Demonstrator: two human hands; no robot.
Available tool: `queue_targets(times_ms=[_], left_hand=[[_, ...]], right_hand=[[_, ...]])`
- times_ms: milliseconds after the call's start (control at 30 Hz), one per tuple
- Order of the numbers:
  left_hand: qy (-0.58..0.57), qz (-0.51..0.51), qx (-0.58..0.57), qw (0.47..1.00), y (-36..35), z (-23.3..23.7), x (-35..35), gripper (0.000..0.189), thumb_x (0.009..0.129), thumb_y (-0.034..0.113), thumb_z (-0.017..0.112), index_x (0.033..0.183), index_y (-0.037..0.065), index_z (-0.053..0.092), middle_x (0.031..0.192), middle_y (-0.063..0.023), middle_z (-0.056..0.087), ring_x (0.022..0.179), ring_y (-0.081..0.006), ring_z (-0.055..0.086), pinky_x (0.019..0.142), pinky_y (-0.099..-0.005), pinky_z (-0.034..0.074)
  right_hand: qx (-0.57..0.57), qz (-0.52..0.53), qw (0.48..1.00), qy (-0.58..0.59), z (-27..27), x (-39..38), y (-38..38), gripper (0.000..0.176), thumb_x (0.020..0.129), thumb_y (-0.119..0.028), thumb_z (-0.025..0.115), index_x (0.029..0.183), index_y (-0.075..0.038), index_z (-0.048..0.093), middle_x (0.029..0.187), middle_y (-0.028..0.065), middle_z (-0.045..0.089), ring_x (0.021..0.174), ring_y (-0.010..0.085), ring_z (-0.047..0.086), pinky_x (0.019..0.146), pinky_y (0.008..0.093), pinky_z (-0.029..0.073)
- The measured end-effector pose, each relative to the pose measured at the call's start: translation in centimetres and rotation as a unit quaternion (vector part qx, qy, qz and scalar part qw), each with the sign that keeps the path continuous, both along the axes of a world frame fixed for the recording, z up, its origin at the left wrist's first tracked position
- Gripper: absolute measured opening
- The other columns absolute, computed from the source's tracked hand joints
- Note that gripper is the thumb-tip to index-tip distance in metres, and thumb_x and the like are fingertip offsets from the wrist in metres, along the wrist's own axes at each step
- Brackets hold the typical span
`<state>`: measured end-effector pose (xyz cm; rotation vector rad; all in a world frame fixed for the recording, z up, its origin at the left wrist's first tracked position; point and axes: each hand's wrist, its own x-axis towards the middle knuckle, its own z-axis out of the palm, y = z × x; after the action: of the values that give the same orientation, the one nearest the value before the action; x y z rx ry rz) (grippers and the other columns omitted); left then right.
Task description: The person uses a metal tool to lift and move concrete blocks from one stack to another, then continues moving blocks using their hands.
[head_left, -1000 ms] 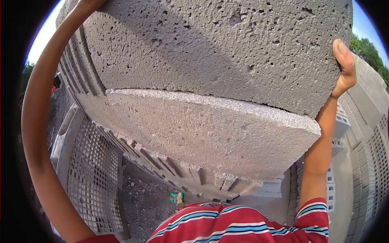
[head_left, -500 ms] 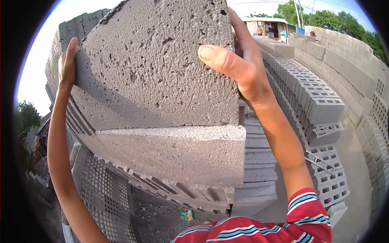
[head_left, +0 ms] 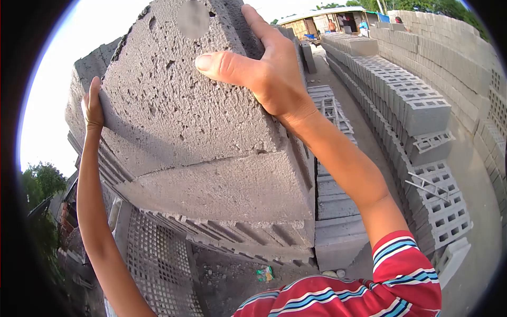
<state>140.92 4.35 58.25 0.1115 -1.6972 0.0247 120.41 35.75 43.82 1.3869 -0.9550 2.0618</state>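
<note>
The left hand [head_left: 94, 110] and right hand [head_left: 272, 79] are gripping a block [head_left: 169, 105] at opposite ends; even pressure should be steadying it.

A green wrapper [head_left: 265, 273] lies on gravelly ground [head_left: 224, 280].

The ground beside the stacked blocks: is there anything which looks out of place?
Yes, a small green packet lies on the gravelly ground. It looks like litter, its bright colour standing out against grey.

Block stack [head_left: 227, 193] | top: pitted gray block [head_left: 169, 111] | ground [head_left: 227, 288]: green packet [head_left: 265, 273]
</note>
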Motion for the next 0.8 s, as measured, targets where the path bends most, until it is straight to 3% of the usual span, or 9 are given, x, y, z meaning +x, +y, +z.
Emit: queue_targets(times_ms=[200,300,333,433,500,633,667,700,800], left_hand=[[-0.061,0.12,-0.056,0.989,-1.0,0.8,0.2,0.064,0.087,0.055,0.034,0.079,-0.001,0.063,0.065,-0.0162,0.058,0.063,-0.022,0.056,0.066,-0.032,0.042],[-0.052,0.151,0.006,0.987,0.5,0.5,0.0,0.063,0.085,0.057,0.033,0.086,0.001,0.063,0.064,-0.016,0.058,0.064,-0.0275,0.056,0.067,-0.0356,0.042],[-0.095,0.209,0.061,0.971,1.8,0.4,0.4,0.065,0.083,0.059,0.034,0.098,0.003,0.062,0.077,-0.0169,0.061,0.076,-0.0269,0.057,0.076,-0.0351,0.041],[0.039,0.122,-0.117,0.985,5.7,-1.9,0.1,0.061,0.083,0.057,0.037,0.107,0.006,0.059,0.098,-0.0159,0.059,0.096,-0.0249,0.052,0.089,-0.0358,0.035],[0.088,0.045,-0.055,0.994,11.5,-5.1,0.7,0.05,0.084,0.049,0.042,0.107,0.008,0.059,0.112,-0.0127,0.052,0.11,-0.0238,0.043,0.098,-0.0387,0.027],[0.088,-0.007,-0.074,0.993,18.4,-13.8,-0.1,0.045,0.087,0.038,0.042,0.116,0.005,0.051,0.117,-0.012,0.042,0.119,-0.0239,0.032,0.099,-0.0382,0.026],[0.066,-0.028,-0.021,0.997,19.6,-15.7,-1.0,0.053,0.085,0.041,0.044,0.123,0.004,0.043,0.12,-0.0132,0.035,0.12,-0.0254,0.03,0.1,-0.039,0.024],[0.076,-0.049,0.04,0.995,20.2,-17.5,-2.1,0.056,0.085,0.042,0.045,0.125,0.003,0.04,0.121,-0.0139,0.034,0.12,-0.026,0.03,0.1,-0.0394,0.024],[0.111,-0.08,0.179,0.974,21.4,-21.2,-6.4,0.067,0.083,0.046,0.045,0.129,-0.001,0.031,0.121,-0.0162,0.031,0.12,-0.028,0.03,0.1,-0.0405,0.024]], right_hand=[[-0.012,0.055,0.998,0.014,-0.4,-0.9,0.4,0.105,0.054,-0.049,0.074,0.121,0.022,0.033,0.116,0.0345,0.044,0.113,0.0393,0.041,0.099,0.0398,0.028],[-0.014,0.045,0.999,0.022,-0.3,-1.1,0.2,0.099,0.057,-0.045,0.072,0.125,0.016,0.033,0.116,0.0291,0.045,0.11,0.0347,0.045,0.097,0.0386,0.032],[-0.02,0.025,0.998,0.047,-0.2,-1.8,0.0,0.095,0.061,-0.044,0.069,0.125,0.016,0.033,0.116,0.028,0.047,0.109,0.0333,0.047,0.096,0.0379,0.035],[0.03,0.071,0.995,0.07,-0.5,-0.2,1.9,0.105,0.064,-0.048,0.069,0.129,0.018,0.02,0.126,0.0314,0.039,0.12,0.0323,0.039,0.102,0.035,0.028],[0.024,0.097,0.991,0.089,-0.2,-0.5,1.6,0.106,0.064,-0.048,0.069,0.13,0.018,0.018,0.129,0.0313,0.036,0.122,0.0321,0.036,0.103,0.035,0.026],[0.059,0.04,0.995,0.075,0.0,-1.5,1.4,0.109,0.064,-0.046,0.07,0.131,0.018,0.014,0.132,0.0336,0.029,0.126,0.0342,0.029,0.106,0.0351,0.021],[0.071,0.107,0.99,0.064,0.0,-1.3,1.4,0.111,0.062,-0.047,0.071,0.131,0.018,0.012,0.133,0.0348,0.027,0.127,0.0367,0.028,0.106,0.0358,0.019],[0.063,0.049,0.995,0.054,0.0,-1.9,0.9,0.114,0.061,-0.047,0.071,0.13,0.019,0.01,0.132,0.0351,0.028,0.126,0.0366,0.029,0.107,0.0362,0.018],[0.05,0.113,0.989,0.076,-0.2,-0.7,1.7,0.111,0.06,-0.042,0.07,0.128,0.022,0.011,0.125,0.034,0.039,0.123,0.0348,0.035,0.106,0.0346,0.022]])
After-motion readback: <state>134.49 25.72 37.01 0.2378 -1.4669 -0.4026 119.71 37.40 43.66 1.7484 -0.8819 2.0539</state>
